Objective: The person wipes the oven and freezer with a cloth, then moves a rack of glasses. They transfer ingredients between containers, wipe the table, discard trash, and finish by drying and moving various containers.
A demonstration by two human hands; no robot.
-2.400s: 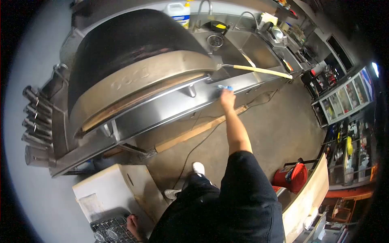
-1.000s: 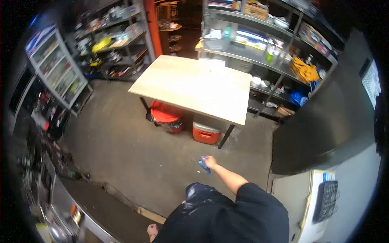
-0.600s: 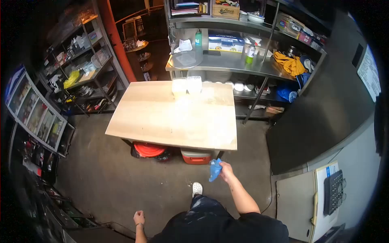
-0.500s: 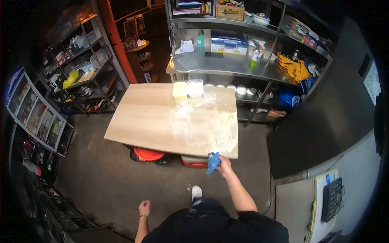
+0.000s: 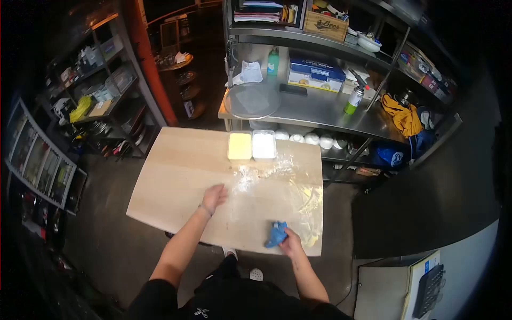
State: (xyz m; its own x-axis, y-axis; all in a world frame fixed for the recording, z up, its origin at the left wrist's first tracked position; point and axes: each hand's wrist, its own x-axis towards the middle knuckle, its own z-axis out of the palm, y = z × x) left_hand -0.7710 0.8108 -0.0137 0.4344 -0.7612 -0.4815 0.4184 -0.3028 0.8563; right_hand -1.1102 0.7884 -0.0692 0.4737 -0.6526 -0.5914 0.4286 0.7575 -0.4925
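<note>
A crumpled blue cloth (image 5: 277,234) is gripped in my right hand (image 5: 291,244) over the near right part of the wooden board tabletop (image 5: 176,176). My left hand (image 5: 214,197) reaches over the middle of the board, its fingers stretched out and holding nothing. White powder (image 5: 245,178) is scattered between my left hand and two tubs. Pale yellow smears (image 5: 309,205) streak the board's right side, just beyond the cloth. One tub (image 5: 240,146) has yellow contents, and the tub (image 5: 264,145) beside it holds something white; both stand at the far edge.
Behind the board runs a steel shelf unit (image 5: 320,101) with a round mesh screen (image 5: 252,101), a cling wrap box (image 5: 316,73) and a torch canister (image 5: 354,100). A dark steel panel (image 5: 421,197) rises on the right. Loaded shelving (image 5: 101,80) stands on the left.
I have come closer to the board. My left hand has moved from beside my body to above the board, and my right hand has brought the blue cloth over its near edge.
</note>
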